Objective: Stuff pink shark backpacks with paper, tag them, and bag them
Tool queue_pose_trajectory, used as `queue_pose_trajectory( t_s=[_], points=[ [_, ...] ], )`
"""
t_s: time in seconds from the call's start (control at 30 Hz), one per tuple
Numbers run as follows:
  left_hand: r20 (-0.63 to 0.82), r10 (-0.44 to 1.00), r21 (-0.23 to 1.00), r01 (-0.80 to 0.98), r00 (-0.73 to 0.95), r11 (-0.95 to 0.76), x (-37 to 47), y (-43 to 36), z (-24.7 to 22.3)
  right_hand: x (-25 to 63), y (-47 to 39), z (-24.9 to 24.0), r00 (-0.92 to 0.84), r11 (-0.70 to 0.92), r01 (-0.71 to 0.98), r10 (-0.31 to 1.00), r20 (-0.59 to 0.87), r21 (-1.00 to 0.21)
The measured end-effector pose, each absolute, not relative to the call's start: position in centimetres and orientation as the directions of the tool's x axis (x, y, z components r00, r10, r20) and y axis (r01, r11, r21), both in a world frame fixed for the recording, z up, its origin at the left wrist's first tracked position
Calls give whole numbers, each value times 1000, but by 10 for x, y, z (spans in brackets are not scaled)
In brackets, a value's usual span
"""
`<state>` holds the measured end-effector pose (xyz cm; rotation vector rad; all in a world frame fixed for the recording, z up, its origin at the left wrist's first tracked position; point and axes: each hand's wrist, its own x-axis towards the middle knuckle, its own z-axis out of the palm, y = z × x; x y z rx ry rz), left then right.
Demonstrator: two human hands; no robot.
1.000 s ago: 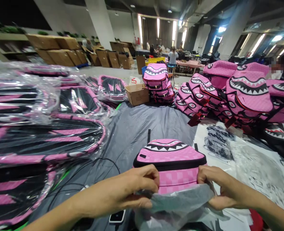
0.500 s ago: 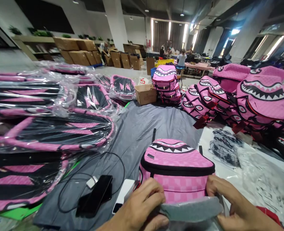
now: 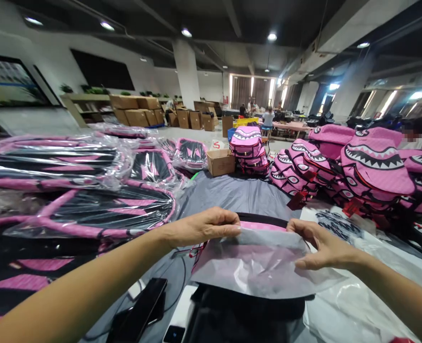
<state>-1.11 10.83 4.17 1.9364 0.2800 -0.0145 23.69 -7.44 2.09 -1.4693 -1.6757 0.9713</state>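
A pink backpack with black trim [image 3: 264,225] lies in front of me, its lower part covered by a translucent plastic bag [image 3: 257,267]. My left hand [image 3: 211,226] pinches the bag's upper edge at the left, thumb against fingers. At the right, my right hand [image 3: 318,244] grips the same edge, fingers bent over the rim and thumb lower on the plastic. The bag's film spreads between both hands. Below it, a black part [image 3: 246,309] shows near the bottom of the view.
Plastic-wrapped pink and black backpacks [image 3: 110,209] are piled at left. More shark-mouth backpacks [image 3: 375,162] stand at right. A phone [image 3: 139,309] and a white device [image 3: 182,309] lie near the front. A cardboard box [image 3: 221,162] stands farther back. People sit in the distance.
Both hands have moved up and away from me, drawing the plastic over the backpack, whose shark-mouth top is now out of sight. The camera view has tilted upward.
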Motion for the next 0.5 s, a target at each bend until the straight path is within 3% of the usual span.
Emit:
queue_pose_trajectory(
  t_s=[0.1,0.27,0.37,0.5],
  points=[
    [-186,238,914,257,953,-315,-10,98,40,235,-79,15,-95,29,414,995,-11,-910],
    [-253,181,919,295,950,-263,-23,74,35,227,-101,2,-63,-11,440,997,-43,-898],
    [-237,182,906,285,954,-313,-40,52,37,213,-127,4,-49,-11,484,998,-40,-875],
    [-129,271,878,237,954,-415,-54,26,32,189,-152,1,14,-48,402,999,-46,-915]
  ],
)
